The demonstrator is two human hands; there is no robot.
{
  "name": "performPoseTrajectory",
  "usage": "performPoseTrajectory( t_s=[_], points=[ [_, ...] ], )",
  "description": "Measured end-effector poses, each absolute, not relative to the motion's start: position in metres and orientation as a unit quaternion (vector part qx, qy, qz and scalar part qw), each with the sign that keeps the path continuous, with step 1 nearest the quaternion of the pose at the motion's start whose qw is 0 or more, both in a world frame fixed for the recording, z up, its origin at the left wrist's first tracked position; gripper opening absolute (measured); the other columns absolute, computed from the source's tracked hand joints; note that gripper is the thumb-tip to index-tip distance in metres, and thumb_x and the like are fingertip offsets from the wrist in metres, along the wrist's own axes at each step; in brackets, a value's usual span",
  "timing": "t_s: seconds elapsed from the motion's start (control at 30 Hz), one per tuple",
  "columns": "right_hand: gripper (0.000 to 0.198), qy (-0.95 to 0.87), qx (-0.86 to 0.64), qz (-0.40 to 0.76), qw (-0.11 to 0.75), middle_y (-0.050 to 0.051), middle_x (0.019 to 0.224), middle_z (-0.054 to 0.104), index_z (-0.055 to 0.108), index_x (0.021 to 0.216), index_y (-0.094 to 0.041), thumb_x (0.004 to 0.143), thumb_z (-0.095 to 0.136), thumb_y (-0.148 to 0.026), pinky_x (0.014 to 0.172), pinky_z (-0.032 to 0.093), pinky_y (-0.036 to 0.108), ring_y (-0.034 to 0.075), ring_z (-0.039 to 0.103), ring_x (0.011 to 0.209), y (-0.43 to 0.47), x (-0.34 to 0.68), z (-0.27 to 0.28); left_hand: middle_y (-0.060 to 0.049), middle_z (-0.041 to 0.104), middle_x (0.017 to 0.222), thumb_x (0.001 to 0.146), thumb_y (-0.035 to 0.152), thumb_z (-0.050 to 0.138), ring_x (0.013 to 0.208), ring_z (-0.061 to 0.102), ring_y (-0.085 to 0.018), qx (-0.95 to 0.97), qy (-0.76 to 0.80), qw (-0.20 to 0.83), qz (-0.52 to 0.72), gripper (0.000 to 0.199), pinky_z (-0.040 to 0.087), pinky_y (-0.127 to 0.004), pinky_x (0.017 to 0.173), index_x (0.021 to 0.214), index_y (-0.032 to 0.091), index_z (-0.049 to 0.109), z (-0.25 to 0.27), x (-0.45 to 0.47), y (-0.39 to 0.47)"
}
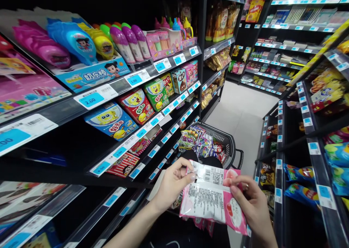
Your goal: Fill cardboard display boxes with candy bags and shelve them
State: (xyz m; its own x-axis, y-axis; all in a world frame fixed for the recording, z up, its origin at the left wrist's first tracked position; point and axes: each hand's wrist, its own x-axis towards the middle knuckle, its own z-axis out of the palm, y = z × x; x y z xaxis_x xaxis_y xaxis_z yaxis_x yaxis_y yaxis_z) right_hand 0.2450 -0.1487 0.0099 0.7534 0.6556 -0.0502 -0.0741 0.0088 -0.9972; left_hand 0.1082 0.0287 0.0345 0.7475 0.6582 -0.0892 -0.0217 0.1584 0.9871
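Observation:
Between my hands is a pink and white candy bag (pixel 205 199), its printed back with a barcode facing up. My left hand (pixel 176 182) pinches the bag's left edge between thumb and fingers. At the opposite side my right hand (pixel 249 197) grips the pink end, thumb on top. More pink packets (pixel 204 224) show partly beneath the bag, mostly hidden by it. Beyond my hands stands a dark shopping basket (pixel 231 146) holding several colourful snack bags (pixel 203 142).
On the left, shelves carry SpongeBob boxes (pixel 111 119), purple-capped tubes (pixel 120 39) and price tags (pixel 91 99). A right-hand shelf holds blue snack bags (pixel 301 195). Pale floor (pixel 237 113) runs between the shelves towards a stocked rack (pixel 283 46) at the back.

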Motion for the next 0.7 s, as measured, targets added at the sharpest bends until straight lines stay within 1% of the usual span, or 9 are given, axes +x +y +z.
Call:
performPoseTrajectory(
  t_s=[0.17,0.23,0.3,0.37,0.4,0.47,0.53,0.6,0.7],
  points=[
    [0.017,-0.121,-0.483,0.429,0.754,0.003,0.064,0.067,0.068,0.066,-0.021,0.074,0.074,-0.035,0.051,0.048,0.023,0.015,0.06,0.054,-0.158,0.241,0.006,0.003,0.056,0.054,0.065,0.041,0.081,0.05,0.045,-0.006,0.49,0.263,0.81,0.185,0.031,0.034,-0.016,0.049,0.065,0.012,0.068,0.031,0.106,0.025],
    [0.02,-0.086,-0.439,0.448,0.774,0.008,0.077,0.073,0.073,0.077,-0.022,0.069,0.076,-0.041,0.052,0.051,0.026,0.019,0.066,0.061,-0.16,0.24,0.008,-0.003,0.067,0.068,0.066,0.039,0.081,0.06,0.058,-0.01,0.439,0.252,0.849,0.153,0.029,0.043,-0.017,0.056,0.076,0.013,0.073,0.031,0.104,0.026],
    [0.036,-0.056,-0.432,0.435,0.788,0.011,0.091,0.074,0.074,0.091,-0.023,0.062,0.081,-0.043,0.052,0.052,0.025,0.021,0.07,0.071,-0.159,0.24,0.01,-0.008,0.072,0.082,0.065,0.039,0.081,0.073,0.067,-0.018,0.413,0.224,0.874,0.124,0.038,0.051,-0.024,0.065,0.093,0.014,0.073,0.03,0.102,0.028],
    [0.041,-0.043,-0.466,0.428,0.773,0.011,0.085,0.075,0.074,0.092,-0.022,0.058,0.084,-0.043,0.047,0.05,0.022,0.02,0.069,0.066,-0.155,0.24,0.009,-0.012,0.073,0.083,0.067,0.041,0.079,0.073,0.07,-0.022,0.432,0.224,0.867,0.109,0.045,0.055,-0.029,0.063,0.101,0.012,0.07,0.029,0.104,0.03],
    [0.038,-0.043,-0.496,0.422,0.757,0.01,0.074,0.074,0.074,0.087,-0.021,0.059,0.084,-0.044,0.042,0.048,0.021,0.018,0.067,0.056,-0.152,0.24,0.008,-0.011,0.073,0.076,0.068,0.043,0.078,0.065,0.069,-0.022,0.454,0.241,0.85,0.109,0.043,0.055,-0.029,0.057,0.095,0.011,0.069,0.028,0.105,0.031],
    [0.036,-0.059,-0.568,0.401,0.716,0.004,0.052,0.066,0.071,0.071,-0.017,0.063,0.08,-0.05,0.035,0.041,0.018,0.012,0.057,0.038,-0.148,0.241,0.004,-0.007,0.068,0.058,0.072,0.048,0.072,0.046,0.063,-0.017,0.507,0.3,0.799,0.12,0.038,0.049,-0.023,0.041,0.075,0.011,0.065,0.027,0.109,0.031],
    [0.044,-0.078,-0.642,0.367,0.669,0.0,0.041,0.058,0.064,0.06,-0.015,0.067,0.074,-0.057,0.031,0.034,0.015,0.007,0.047,0.029,-0.146,0.242,0.001,-0.001,0.06,0.044,0.073,0.053,0.067,0.032,0.053,-0.011,0.551,0.352,0.746,0.127,0.044,0.036,-0.016,0.03,0.058,0.014,0.055,0.025,0.112,0.03],
    [0.048,-0.091,-0.694,0.344,0.626,-0.002,0.038,0.053,0.058,0.055,-0.015,0.071,0.069,-0.06,0.03,0.029,0.014,0.005,0.042,0.028,-0.147,0.243,-0.001,0.003,0.052,0.035,0.073,0.054,0.067,0.025,0.043,-0.007,0.579,0.383,0.709,0.123,0.047,0.026,-0.013,0.028,0.052,0.016,0.047,0.024,0.114,0.028],
    [0.049,-0.116,-0.709,0.338,0.608,-0.004,0.036,0.049,0.054,0.054,-0.017,0.075,0.064,-0.061,0.029,0.027,0.015,0.005,0.039,0.027,-0.15,0.244,-0.001,0.005,0.048,0.031,0.072,0.054,0.067,0.023,0.037,-0.005,0.583,0.403,0.696,0.118,0.049,0.022,-0.013,0.028,0.049,0.016,0.045,0.024,0.114,0.027]
  ],
)
